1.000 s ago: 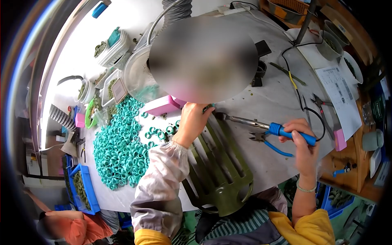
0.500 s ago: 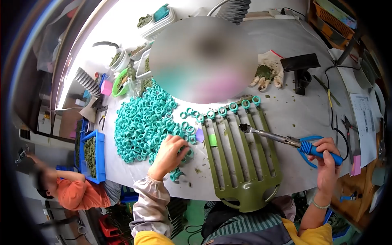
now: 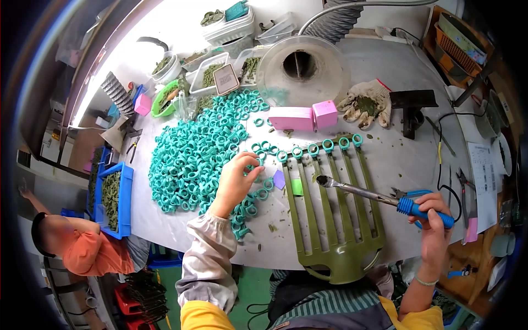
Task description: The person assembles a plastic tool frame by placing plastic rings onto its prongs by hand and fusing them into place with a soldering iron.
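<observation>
R hand grips blue-hdl tool — L hand nr teal rings.

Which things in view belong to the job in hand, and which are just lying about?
Seemingly in use:
blue-handled tool, held in the right hand
teal rings, beside the left hand
green rack, rings along its far end

Apparently just lying about:
stained glove
printed sheet
orange basket

Whether the left grip pinches one of the teal rings cannot be told. Print on the sheet at the surface's right edge is too small to read
</observation>
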Tool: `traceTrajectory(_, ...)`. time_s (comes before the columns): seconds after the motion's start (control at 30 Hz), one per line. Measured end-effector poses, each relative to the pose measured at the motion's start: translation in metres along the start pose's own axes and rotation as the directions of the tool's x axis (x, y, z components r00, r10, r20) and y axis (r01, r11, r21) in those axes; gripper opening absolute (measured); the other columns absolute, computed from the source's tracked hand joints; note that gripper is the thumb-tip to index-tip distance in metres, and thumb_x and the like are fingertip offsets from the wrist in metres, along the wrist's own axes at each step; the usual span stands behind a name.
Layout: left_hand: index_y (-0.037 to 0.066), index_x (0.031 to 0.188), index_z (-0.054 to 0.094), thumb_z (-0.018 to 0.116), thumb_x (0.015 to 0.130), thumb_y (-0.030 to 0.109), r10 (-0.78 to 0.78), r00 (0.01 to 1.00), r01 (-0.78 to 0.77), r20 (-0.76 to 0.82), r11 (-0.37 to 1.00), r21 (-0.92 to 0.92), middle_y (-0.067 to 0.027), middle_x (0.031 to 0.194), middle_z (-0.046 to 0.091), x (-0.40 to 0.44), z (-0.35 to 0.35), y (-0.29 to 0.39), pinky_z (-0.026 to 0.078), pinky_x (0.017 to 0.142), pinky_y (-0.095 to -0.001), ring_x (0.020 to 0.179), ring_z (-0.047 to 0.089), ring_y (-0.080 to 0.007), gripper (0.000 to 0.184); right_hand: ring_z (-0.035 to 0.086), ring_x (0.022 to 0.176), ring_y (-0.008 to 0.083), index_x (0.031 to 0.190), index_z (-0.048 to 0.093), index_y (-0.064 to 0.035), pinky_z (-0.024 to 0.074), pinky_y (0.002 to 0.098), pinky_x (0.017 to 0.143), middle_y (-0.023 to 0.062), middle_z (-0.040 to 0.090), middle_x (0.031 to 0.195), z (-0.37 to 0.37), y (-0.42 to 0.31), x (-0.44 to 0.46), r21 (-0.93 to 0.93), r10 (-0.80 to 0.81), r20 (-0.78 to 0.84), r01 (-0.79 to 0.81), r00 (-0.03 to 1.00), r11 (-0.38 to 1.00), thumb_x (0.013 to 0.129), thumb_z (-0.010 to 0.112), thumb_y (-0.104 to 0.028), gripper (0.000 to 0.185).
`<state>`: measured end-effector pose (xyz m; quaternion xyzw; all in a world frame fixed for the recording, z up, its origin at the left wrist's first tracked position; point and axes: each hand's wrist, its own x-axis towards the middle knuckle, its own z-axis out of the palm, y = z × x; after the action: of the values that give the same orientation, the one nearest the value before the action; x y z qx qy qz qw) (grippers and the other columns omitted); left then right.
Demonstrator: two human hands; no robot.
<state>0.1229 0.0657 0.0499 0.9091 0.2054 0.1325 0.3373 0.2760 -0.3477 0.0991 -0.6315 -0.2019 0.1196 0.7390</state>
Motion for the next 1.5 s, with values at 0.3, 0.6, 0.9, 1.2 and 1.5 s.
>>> traceTrajectory(0.3, 0.003, 0.126, 0.07, 0.071, 0.095, 0.008, -0.152, 0.946, 0.291, 0.286, 0.786, -0.545, -0.0022, 0.118, 0.06, -0.025, 0.003, 0.026, 0.049, 0.071, -0.0197, 0.083, 0.061, -0.0035, 0.031, 0.066, 0.087, 0.0225, 0.097, 0.066, 0.0066, 0.061, 0.0356, 0.075, 0.0151, 0.061, 0.106, 0.038, 0.015, 0.011, 0.015, 0.037, 0.099, -0.038, 0.994, 0.999, 0.096, 0.054, -0.007, 0.018)
traceTrajectory(0.6, 0.002, 0.123, 0.071, 0.07, 0.095, 0.003, -0.073, 0.992, 0.113, 0.102, 0.876, -0.47, -0.0006, 0.122, 0.059, -0.023, 0.028, 0.02, 0.047, 0.064, -0.0195, 0.074, 0.053, -0.0007, 0.028, 0.069, 0.086, 0.0218, 0.098, 0.067, 0.0067, 0.0605, 0.0337, 0.079, 0.0137, 0.062, 0.107, 0.056, 0.024, 0.02, 0.03, 0.021, 0.143, -0.025, 0.989, 0.999, 0.097, 0.055, -0.006, 0.017)
traceTrajectory(0.9, 0.006, 0.116, 0.073, 0.073, 0.087, 0.005, 0.258, 0.964, -0.259, -0.072, 0.966, -0.008, -0.0093, 0.115, 0.072, -0.013, 0.039, 0.016, 0.051, 0.095, -0.0396, 0.11, 0.063, -0.03, 0.029, 0.069, 0.088, 0.021, 0.1, 0.067, 0.0068, 0.0605, 0.0333, 0.079, 0.0136, 0.062, 0.108, 0.065, 0.04, 0.023, 0.079, 0.003, 0.175, -0.017, 0.985, 0.997, 0.098, 0.055, -0.005, 0.017)
traceTrajectory(1.2, 0.005, 0.111, 0.073, 0.073, 0.085, 0.003, 0.325, 0.945, -0.325, -0.011, 0.945, 0.045, -0.0092, 0.114, 0.071, -0.004, 0.037, 0.016, 0.05, 0.095, -0.0399, 0.107, 0.063, -0.0303, 0.026, 0.068, 0.09, 0.02, 0.099, 0.068, 0.0065, 0.0619, 0.0319, 0.079, 0.0138, 0.062, 0.107, 0.064, 0.034, 0.027, 0.043, -0.037, 0.195, 0.029, 0.98, 0.999, 0.098, 0.055, -0.004, 0.016)
traceTrajectory(1.5, 0.004, 0.104, 0.071, 0.075, 0.086, 0.007, -0.034, 0.995, 0.027, -0.095, 0.997, -0.079, -0.009, 0.102, 0.064, 0.008, 0.02, -0.012, 0.053, 0.077, -0.0348, 0.089, 0.064, -0.022, 0.019, 0.068, 0.083, 0.0218, 0.096, 0.068, 0.0062, 0.0622, 0.0332, 0.074, 0.0165, 0.062, 0.104, 0.045, 0.015, 0.019, 0.079, 0.015, 0.194, -0.03, 0.981, 0.996, 0.095, 0.056, -0.005, 0.016)
